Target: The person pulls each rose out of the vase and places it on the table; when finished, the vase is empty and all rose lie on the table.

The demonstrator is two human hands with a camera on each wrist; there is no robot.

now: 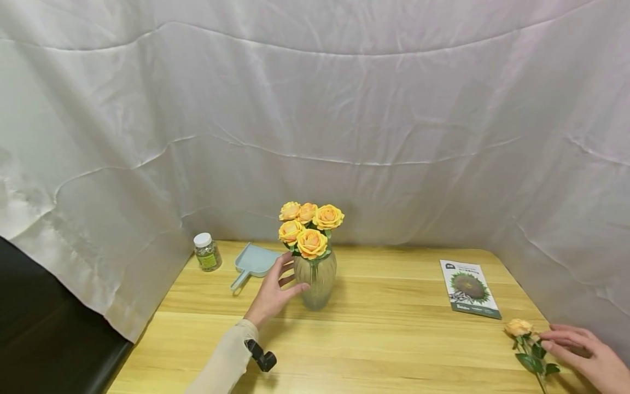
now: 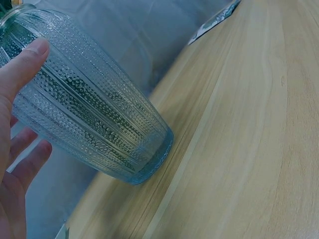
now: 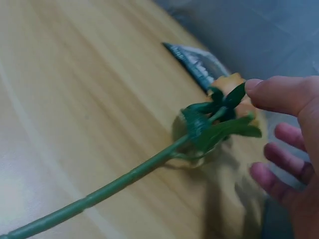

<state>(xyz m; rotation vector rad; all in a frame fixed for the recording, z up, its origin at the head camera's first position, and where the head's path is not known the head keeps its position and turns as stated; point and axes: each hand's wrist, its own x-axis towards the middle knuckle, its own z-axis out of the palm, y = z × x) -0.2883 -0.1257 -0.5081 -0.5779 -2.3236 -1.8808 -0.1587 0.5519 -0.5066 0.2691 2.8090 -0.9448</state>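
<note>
Noted a greenish, textured glass vase (image 1: 316, 287) standing upright near the middle of the table (image 1: 374, 350). Counted five yellow-orange roses (image 1: 312, 243) in its mouth, blooms bunched above the rim. Found left hand (image 1: 274, 289) at the vase's left side, thumb toward the front, other fingers loosely bent and apart behind it; could not tell how firm any contact. Found right hand (image 1: 585, 353) well apart, at the near right, just beside a single rose (image 1: 529, 362) lying on the table; fingers relaxed and parted. In right wrist view, saw thumb tip at a green leaf (image 3: 236, 95) of that rose, touching or barely clear, hard to tell. Logged a printed packet (image 1: 470, 290) lying flat just beyond the bloom. Also logged, left of the vase: a pale blue dustpan (image 1: 257, 260), then a white-lidded jar (image 1: 208, 254) farther left. Saw grey fabric (image 1: 344, 98) hanging behind.
</note>
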